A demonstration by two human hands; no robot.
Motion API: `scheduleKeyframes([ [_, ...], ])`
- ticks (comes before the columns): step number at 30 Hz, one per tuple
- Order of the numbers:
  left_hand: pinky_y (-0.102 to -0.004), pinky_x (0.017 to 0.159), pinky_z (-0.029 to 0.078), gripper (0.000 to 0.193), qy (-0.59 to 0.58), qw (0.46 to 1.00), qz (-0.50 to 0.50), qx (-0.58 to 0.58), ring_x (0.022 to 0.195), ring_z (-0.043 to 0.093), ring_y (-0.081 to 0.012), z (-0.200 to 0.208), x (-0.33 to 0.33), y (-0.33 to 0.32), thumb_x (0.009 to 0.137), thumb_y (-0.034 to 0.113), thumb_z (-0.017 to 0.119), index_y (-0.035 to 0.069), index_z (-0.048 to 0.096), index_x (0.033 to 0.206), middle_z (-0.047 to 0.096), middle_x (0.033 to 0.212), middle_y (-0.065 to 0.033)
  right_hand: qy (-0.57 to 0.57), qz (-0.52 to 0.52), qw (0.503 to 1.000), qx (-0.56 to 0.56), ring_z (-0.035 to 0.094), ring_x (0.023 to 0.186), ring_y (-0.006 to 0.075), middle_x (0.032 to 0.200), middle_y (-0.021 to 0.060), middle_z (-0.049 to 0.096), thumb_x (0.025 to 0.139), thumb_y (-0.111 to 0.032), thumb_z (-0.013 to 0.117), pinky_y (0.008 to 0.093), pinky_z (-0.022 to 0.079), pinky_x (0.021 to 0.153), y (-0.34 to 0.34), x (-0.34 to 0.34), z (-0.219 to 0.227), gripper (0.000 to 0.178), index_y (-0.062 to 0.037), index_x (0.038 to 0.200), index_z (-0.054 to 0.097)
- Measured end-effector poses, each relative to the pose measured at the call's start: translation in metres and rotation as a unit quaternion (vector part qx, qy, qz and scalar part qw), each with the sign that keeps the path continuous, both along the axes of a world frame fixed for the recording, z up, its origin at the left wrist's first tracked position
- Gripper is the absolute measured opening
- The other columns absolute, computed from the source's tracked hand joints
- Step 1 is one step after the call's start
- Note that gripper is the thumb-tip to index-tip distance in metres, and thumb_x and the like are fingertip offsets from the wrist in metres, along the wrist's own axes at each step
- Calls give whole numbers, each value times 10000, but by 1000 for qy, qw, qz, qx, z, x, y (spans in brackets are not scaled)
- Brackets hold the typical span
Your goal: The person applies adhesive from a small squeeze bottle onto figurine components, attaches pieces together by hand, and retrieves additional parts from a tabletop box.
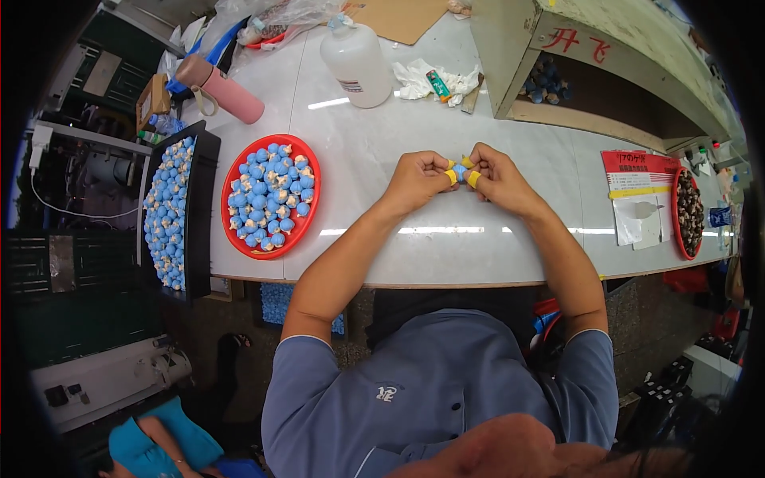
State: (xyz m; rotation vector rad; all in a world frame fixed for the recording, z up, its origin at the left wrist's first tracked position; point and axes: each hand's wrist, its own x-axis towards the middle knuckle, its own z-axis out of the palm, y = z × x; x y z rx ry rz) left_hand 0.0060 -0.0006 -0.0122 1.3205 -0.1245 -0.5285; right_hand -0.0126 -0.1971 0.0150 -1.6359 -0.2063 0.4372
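Counter (pixel 446 239): pale, glossy surface that ran across the whole view; the person's two forearms came onto it from the lower edge.
Black tray (pixel 203 207): long, at the left end of the counter, filled with small blue pieces with pale caps.
Red plate (pixel 307 209): round, just right of the black tray, heaped with the same blue and pale pieces.
White bottle (pixel 356 64): large pump bottle that stood at the far side of the counter, well apart from the hands.
Pink flask (pixel 227 89): lay tilted on the far left, beyond the red plate.
Left hand (pixel 416 182): above the counter's middle, grip closed on the small blue piece; yellow wrap showed on a fingertip.
Right hand (pixel 498 179): touching the left hand, grip also clamped on the same piece; yellow wraps on fingertips.
Small blue piece (pixel 460 170): pinched between the fingertips of both hands, held just above the counter, right of the red plate and well apart from it. Detail of the piece was too small to tell.
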Motion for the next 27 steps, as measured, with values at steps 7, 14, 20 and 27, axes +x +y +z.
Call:
scheduleKeyframes([
  [7,-250,695,566,128,-18,1000,2,0,784,683,-177,0,-1,-1,789,-58,634,-92,578,900,656,890,-132,-18,-4,1000,-9,452,526,36,675,1,527,892,-38,559,194,361,464,1,-1,-3,113,-56,866,451],
  [14,-251,703,564,134,-15,1000,3,-17,788,682,-176,-4,-1,0,785,-62,633,-93,573,901,654,905,-136,-28,-6,1000,-11,445,526,36,671,-5,513,892,-29,552,197,354,462,3,-2,-2,119,-55,861,441],
  [20,-285,762,582,119,-37,999,-16,18,851,672,-191,-5,0,0,843,-38,617,-80,566,942,640,976,-140,-34,-13,999,-8,443,518,37,671,-7,515,890,-31,551,201,353,457,3,-1,-6,112,-55,867,444],
  [27,-280,758,581,130,-24,1000,-16,10,852,671,-183,-4,2,1,850,-27,622,-77,565,955,641,977,-137,-13,-15,1000,-5,459,519,39,679,1,530,887,-35,556,201,353,456,2,-1,-2,103,-55,875,455],
])
